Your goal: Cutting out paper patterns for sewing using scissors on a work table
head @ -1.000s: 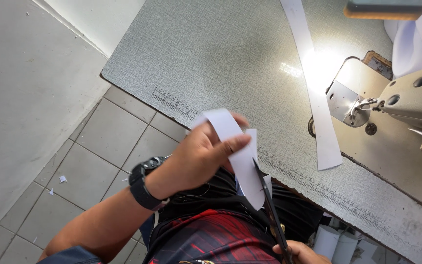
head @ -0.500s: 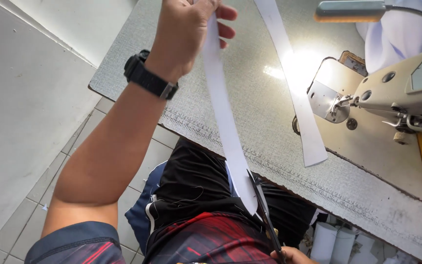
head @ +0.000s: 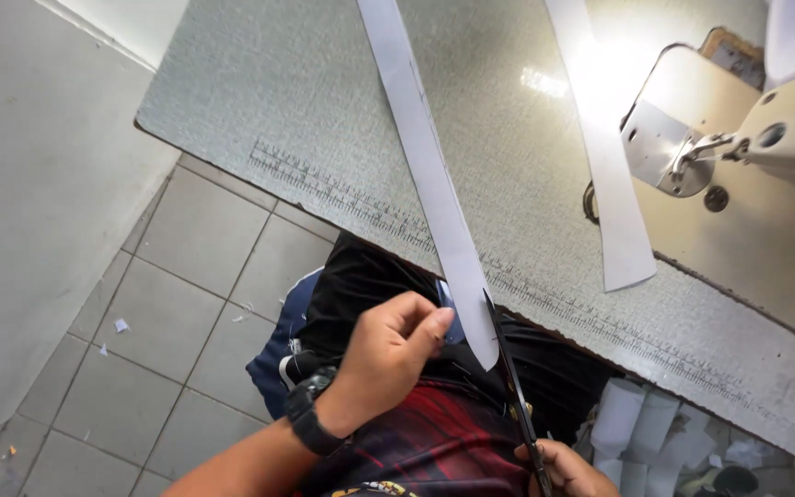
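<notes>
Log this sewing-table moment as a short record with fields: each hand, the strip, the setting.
left hand: beside the lower end of the long white strip, wristwatch on the wrist
right hand: at the bottom edge, holding black scissors
scissors: blades up against the strip's lower end
second strip: flat on the grey table
machine: sewing machine at right
</notes>
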